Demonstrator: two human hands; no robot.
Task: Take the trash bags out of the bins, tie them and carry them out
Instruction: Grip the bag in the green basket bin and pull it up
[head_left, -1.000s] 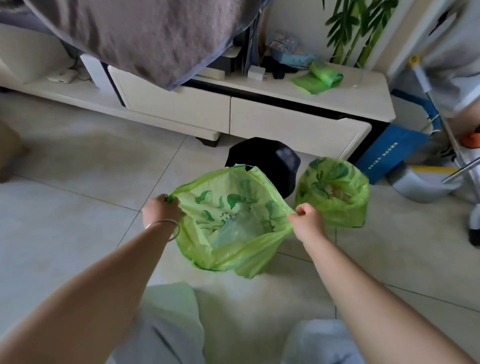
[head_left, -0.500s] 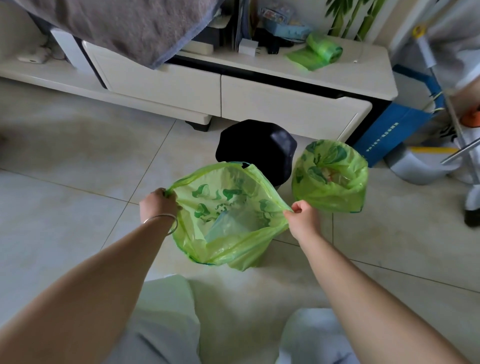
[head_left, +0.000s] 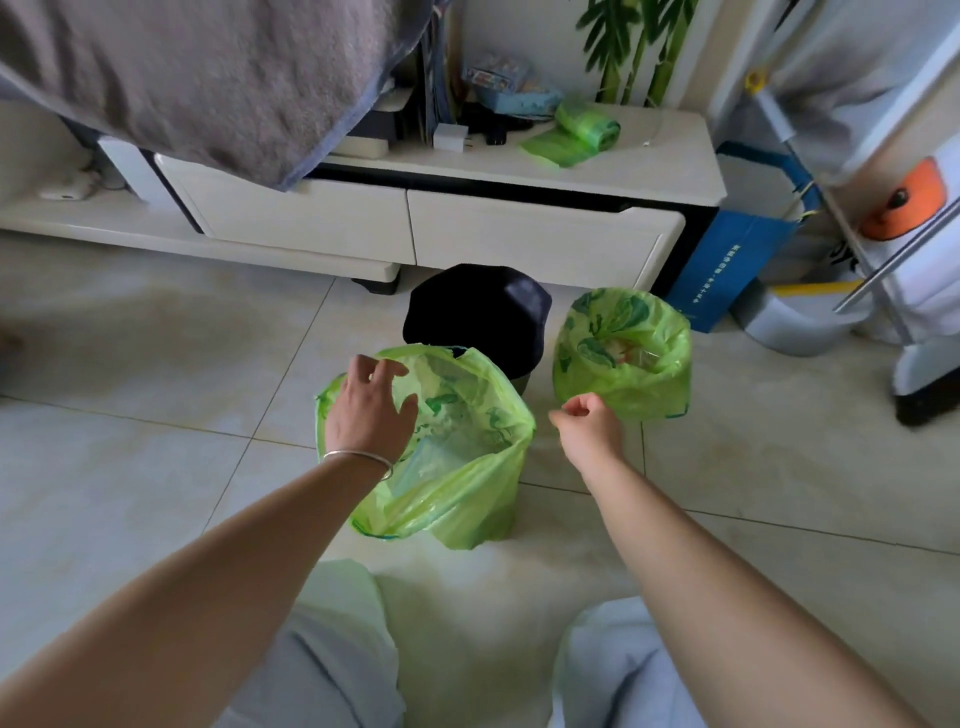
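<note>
Two hands have let go of the near green bag (head_left: 467, 467), which half a second ago you were stretching open by its rim. Your left hand (head_left: 370, 410) now hovers over the bag's mouth at about ten o'clock of it, fingers spread and relaxed, gripping nothing, a thin bracelet (head_left: 358, 458) on the wrist. Your right hand (head_left: 589, 423) sits just off the bag's three o'clock side, fingers loosely curled and holding nothing; whether the fingertips brush the plastic you can't tell from here. The bag stands on the floor tiles (head_left: 156, 467) by itself, mouth slumped open, with pale contents inside that are hard to make out. Your knees are cut off at the bottom edge.

Farther out at twelve o'clock the black bin (head_left: 483, 312) stands right behind the bag, its lower part hidden. At two o'clock the second green bag (head_left: 623, 358) stands apart, open-topped, its contents blurred. Beyond runs the white cabinet (head_left: 519, 228) with a roll of green bags (head_left: 587, 127) on top; a grey blanket (head_left: 208, 78) covers its left end. At three o'clock a blue paper bag (head_left: 727, 270) and a metal frame crowd the right edge. Open floor spreads at nine o'clock.
</note>
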